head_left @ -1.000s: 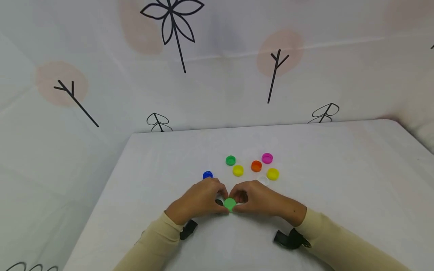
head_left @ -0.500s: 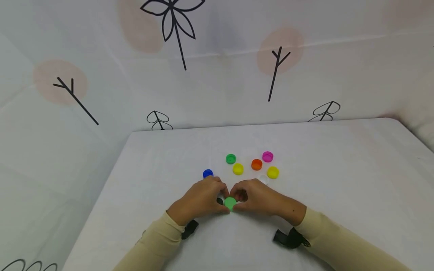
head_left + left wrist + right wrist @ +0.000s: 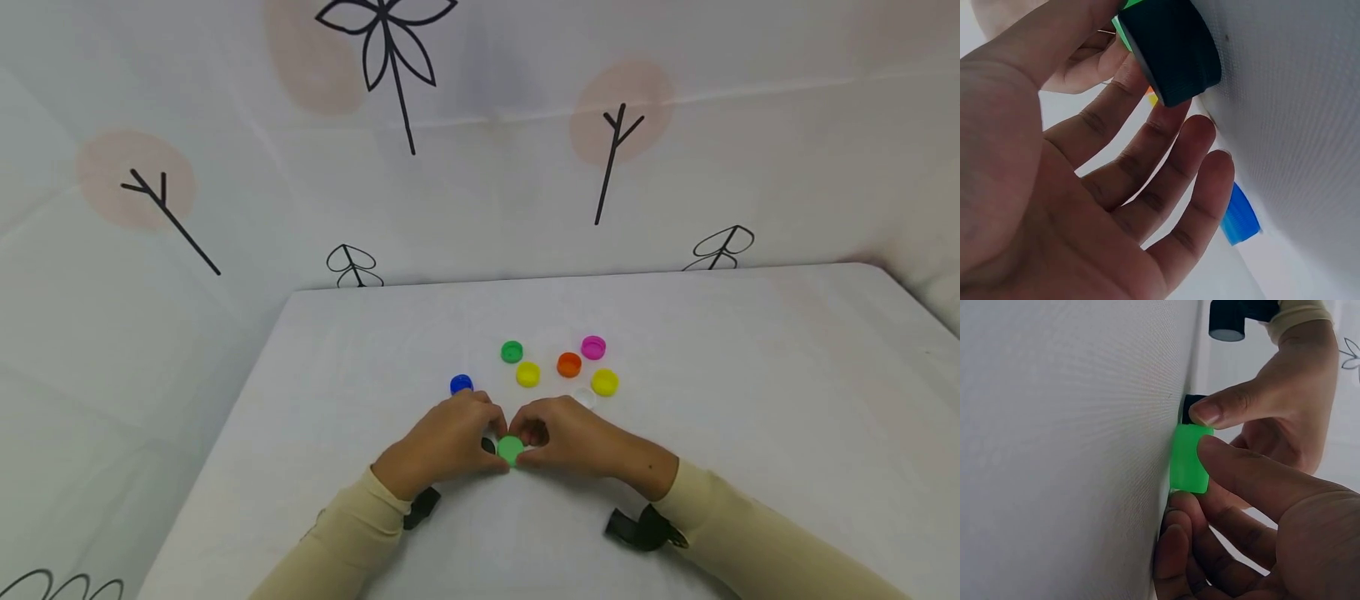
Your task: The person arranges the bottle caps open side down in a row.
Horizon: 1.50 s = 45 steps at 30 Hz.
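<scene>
On the white table, a light green bottle cap [image 3: 511, 450] and a dark bottle cap [image 3: 1172, 53] sit side by side, touching or nearly so. My left hand [image 3: 444, 437] curls around the dark cap, thumb on the near side and fingers on the far side. From the right, my right hand [image 3: 577, 437] pinches the green cap between thumb and fingers. In the right wrist view, the left thumb lies where the dark cap meets the green cap. Just beyond the left fingers is a blue bottle cap [image 3: 461, 383], partly hidden in the head view.
Behind the hands lie a green cap [image 3: 512, 352], an orange cap [image 3: 568, 364], a pink cap [image 3: 593, 347], a yellow cap [image 3: 528, 374] and another yellow cap [image 3: 604, 382]. A whitish cap [image 3: 584, 397] is beside the right knuckles. A patterned cloth [image 3: 480, 192] hangs behind the table.
</scene>
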Available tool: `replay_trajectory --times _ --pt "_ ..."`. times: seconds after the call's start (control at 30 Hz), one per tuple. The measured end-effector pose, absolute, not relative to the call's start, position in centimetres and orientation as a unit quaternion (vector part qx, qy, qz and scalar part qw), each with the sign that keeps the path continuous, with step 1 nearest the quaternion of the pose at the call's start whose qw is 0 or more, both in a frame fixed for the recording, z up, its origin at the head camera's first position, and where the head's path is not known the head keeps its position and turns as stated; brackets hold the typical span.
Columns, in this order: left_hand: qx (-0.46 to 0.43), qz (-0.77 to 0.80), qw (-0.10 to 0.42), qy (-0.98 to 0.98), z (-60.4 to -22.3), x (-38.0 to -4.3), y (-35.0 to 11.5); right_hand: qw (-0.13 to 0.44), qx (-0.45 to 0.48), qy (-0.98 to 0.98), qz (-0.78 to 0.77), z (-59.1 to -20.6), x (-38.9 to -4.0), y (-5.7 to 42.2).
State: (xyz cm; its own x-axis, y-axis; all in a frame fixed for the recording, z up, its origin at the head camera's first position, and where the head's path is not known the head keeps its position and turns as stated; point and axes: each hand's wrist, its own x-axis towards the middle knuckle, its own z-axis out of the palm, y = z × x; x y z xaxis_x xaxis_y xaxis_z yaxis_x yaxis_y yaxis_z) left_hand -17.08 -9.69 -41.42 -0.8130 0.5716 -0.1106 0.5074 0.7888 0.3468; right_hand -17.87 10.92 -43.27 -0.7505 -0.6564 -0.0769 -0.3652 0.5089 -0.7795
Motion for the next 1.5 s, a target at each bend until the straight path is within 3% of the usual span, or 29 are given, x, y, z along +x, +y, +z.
replay_trajectory --times 0.23,0.47,0.57,0.9,1.1,1.5 --pt "0.250 0.198 0.131 0.939 -39.6 -17.3 -10.4 0.184 -0.294 0.858 -0.379 -43.1 -18.0 10.9" --pt "0.202 0.231 0.005 0.952 -38.6 -18.3 -11.4 0.173 -0.292 0.860 -0.380 -43.0 -18.0 10.7" --pt "0.180 0.222 -0.013 0.958 -38.9 -18.7 -11.8 0.173 -0.291 0.861 -0.379 -42.9 -17.9 10.6" --pt "0.114 0.197 0.040 0.973 -40.3 -19.8 -12.6 0.159 -0.271 0.878 -0.360 -41.5 -18.4 10.1" --pt "0.109 0.196 0.051 0.973 -40.8 -20.1 -13.0 0.117 -0.242 0.897 -0.350 -40.8 -20.0 8.3" --pt "0.121 0.204 0.052 0.970 -41.4 -20.6 -13.5 0.124 -0.251 0.903 -0.327 -40.6 -22.8 5.6"
